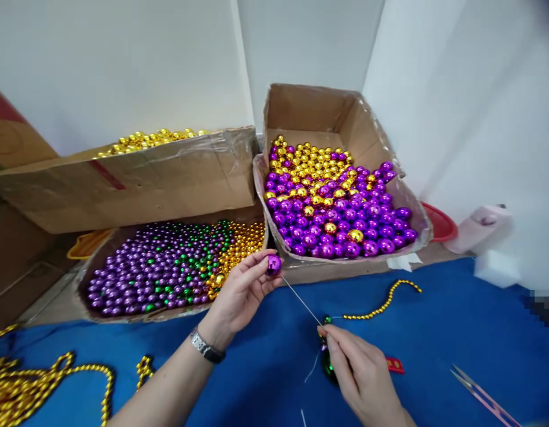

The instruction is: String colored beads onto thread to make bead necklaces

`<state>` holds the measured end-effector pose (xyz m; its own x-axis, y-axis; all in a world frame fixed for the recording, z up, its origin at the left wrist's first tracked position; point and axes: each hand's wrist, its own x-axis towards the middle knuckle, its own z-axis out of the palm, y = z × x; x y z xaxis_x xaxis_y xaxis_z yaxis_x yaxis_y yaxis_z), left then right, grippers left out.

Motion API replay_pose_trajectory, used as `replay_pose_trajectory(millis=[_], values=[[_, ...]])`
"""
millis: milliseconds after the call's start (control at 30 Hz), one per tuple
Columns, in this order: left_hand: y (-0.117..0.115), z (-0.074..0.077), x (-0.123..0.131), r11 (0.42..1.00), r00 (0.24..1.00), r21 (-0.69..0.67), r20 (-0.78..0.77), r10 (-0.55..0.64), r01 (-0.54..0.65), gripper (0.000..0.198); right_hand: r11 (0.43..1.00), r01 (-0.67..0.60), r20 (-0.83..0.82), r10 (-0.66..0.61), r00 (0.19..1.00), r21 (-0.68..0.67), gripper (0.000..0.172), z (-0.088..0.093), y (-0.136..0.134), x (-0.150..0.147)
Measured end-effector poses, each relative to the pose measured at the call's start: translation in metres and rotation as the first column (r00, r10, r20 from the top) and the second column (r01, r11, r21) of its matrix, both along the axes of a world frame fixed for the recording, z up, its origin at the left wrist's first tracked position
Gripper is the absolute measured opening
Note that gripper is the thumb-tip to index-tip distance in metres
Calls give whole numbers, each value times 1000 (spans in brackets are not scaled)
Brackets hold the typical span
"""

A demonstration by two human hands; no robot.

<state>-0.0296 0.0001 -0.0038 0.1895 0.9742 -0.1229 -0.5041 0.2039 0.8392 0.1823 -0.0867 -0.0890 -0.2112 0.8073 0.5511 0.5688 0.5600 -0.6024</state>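
My left hand (245, 293) pinches purple bead (274, 265); thread (302, 301) runs straight to my right hand (361, 365), pinched on it, green ball (328, 369) partly behind. Partway, I judge: gold strand (367, 316) beyond right hand looks strung; purple bead not yet against green ball

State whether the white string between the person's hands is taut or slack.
Taut: the white string runs straight between the left hand and right hand.

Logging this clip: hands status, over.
Left hand pinching shiny purple round bead. Right hand gripping thin white string. Right hand partly hides shiny green ball.
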Motion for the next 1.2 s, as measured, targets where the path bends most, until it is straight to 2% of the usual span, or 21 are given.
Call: replay_pose_trajectory(millis=[200, 367, 467, 567, 667, 900, 1067, 1200], values=[[-14, -12, -17, 999, 996, 10, -80, 38, -37, 29, 999, -36, 76, 34, 997, 26, 24, -1, 0, -12], [-25, -14, -17, 976, 944, 213, -312, 104, -37, 35, 990, -2, 202, -27, 979, 138, 26, -7, 1, -15], [-33, -18, -15, 956, 901, 293, -418, 118, 10, 38, 992, -6, 198, -19, 980, 128, 26, -10, 4, -18], [-39, -24, -14, 967, 924, 256, -372, 90, 9, 40, 998, -50, 122, 45, 992, 39, 24, -11, 4, -19], [-41, -31, -15, 979, 946, 205, -317, 71, -5, 41, 995, -98, 98, 97, 990, 4, 25, -12, 3, -19], [-45, -36, -22, 989, 963, 143, -263, 62, -24, 40, 991, -129, 92, 126, 988, 38, 27, -19, 2, -21], [-50, -37, -24, 979, 937, 191, -325, 128, -67, 38, 988, -126, 149, 111, 983, 93, 28, -23, 3, -22], [-54, -41, -26, 988, 943, 131, -310, 122, -85, 38, 986, -152, 145, 142, 979, 62, 28, -23, 2, -24]])
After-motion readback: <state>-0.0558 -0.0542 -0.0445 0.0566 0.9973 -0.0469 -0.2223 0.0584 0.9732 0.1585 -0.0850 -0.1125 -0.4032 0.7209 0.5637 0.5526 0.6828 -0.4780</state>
